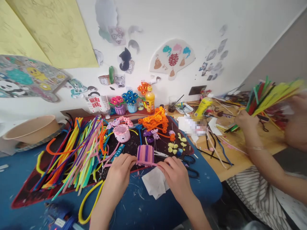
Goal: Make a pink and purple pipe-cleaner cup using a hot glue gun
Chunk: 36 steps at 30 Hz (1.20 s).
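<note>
My left hand (121, 167) is closed, its fingertips pinching one end of a pink pipe cleaner (146, 163). The other end is pinched by my right hand (174, 171). Stretched level between them, the pipe cleaner lies along the near edge of a striped pink and purple piece (145, 153) made of pipe cleaners. Whether it is fixed to that edge, I cannot tell. Beneath my right fingers a white tissue (154, 184) rests on the blue table. Behind the striped piece stands a small pink pot (121, 133). Near my left hand lies a teal patterned strip (118, 151).
Loose coloured pipe cleaners (81, 153) are heaped at left. A blue glue gun (59, 217) lies front left, dark-handled scissors (189, 159) at right. Orange flowers (157, 121) and a juice bottle (150, 100) stand behind. At right, a co-worker's hand (247, 121) grips a pipe-cleaner bundle (271, 97).
</note>
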Tool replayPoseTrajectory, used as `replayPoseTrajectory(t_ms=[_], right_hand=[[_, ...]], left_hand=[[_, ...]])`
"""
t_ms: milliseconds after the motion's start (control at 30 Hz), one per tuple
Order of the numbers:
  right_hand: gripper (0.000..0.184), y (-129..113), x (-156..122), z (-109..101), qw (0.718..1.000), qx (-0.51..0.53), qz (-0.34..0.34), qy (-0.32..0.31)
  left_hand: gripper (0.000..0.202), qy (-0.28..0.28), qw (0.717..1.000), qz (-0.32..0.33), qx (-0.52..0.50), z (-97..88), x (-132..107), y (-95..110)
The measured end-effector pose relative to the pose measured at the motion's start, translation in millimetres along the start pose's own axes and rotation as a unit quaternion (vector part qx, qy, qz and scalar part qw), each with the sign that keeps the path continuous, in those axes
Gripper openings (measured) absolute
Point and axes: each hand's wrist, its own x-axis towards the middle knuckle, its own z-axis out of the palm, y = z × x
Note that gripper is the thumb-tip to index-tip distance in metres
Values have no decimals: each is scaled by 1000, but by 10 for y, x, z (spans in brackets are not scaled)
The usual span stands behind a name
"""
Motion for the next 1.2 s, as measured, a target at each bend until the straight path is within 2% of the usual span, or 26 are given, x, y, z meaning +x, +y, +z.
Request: replayPoseTrajectory(t_ms=[133,233,400,667,833,933,1033,1200], right_hand=[[33,27,3,48,998,55,10,-33],[32,39,9,119,993,110,35,-38],[24,77,-22,244,976,184,95,-60],[17,105,13,377,948,264,149,-99],[14,129,83,376,935,301,146,-117],[16,138,88,362,932,318,136,-107],[18,130,65,344,936,328,98,-84],[19,69,51,266,956,293,13,15]], left_hand=[[19,21,998,-48,-22,134,-156,-116],[20,29,996,-76,-23,194,-181,-150],[24,70,993,-93,3,256,-158,-112],[28,55,986,-154,20,413,-187,-2],[26,52,980,-193,-11,431,-187,59],[24,59,980,-191,-22,417,-205,97],[24,109,982,-152,-16,401,-234,148],[22,184,977,-103,-18,351,-280,242]])
